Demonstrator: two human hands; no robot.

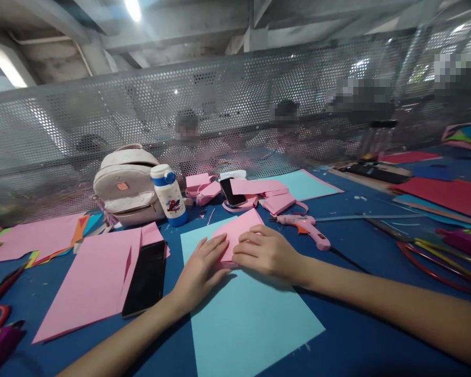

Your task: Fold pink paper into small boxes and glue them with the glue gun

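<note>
A folded piece of pink paper lies on a light blue sheet in front of me. My left hand rests on its left side, fingers stretched out and thumb along the near edge. My right hand presses on its right side with bent fingers; the thumb is hidden. A thick or layered near edge of the paper shows between the hands. Just beyond my right hand lies a pink hot glue gun with an orange trigger, its black cord running right.
Left are larger pink sheets, a black phone, a white bottle and a backpack. Pink paper pieces lie behind. Scissors and red sheets are right. A perforated metal screen stands behind, with people beyond.
</note>
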